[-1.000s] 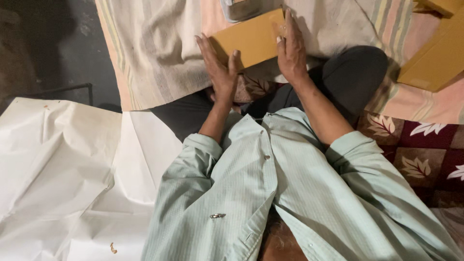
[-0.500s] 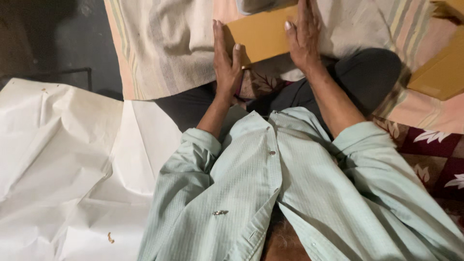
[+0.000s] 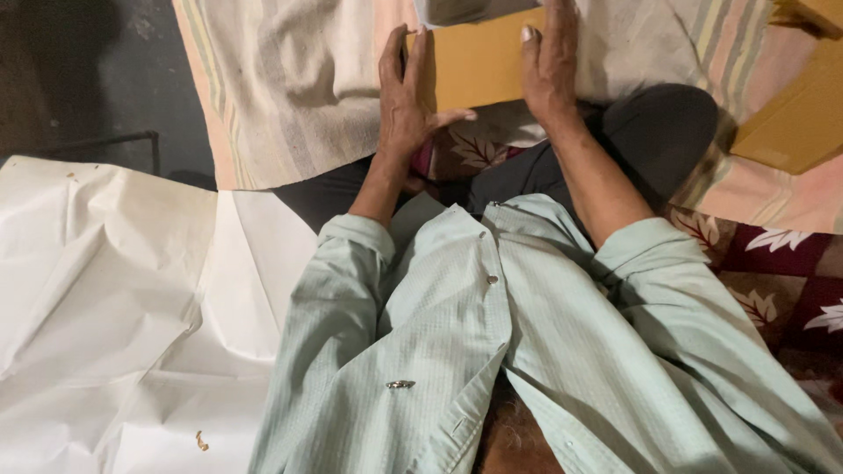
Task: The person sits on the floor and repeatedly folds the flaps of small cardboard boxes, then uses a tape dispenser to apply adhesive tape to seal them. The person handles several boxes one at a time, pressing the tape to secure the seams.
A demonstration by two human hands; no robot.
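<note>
The top edge of the frame cut off the yellow-brown cardboard piece (image 3: 479, 66), hiding its upper part. The left hand (image 3: 408, 101) pressed flat against its left edge, the right hand (image 3: 551, 61) flat on its right; neither grip clenched. It lay on striped cloth (image 3: 290, 79) above the lap.

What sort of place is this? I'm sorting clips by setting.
Probably a home floor workspace: the person sits on a striped cloth and leaf-patterned mat, both hands pressing a brown cardboard piece, white paper sheets alongside.
</note>
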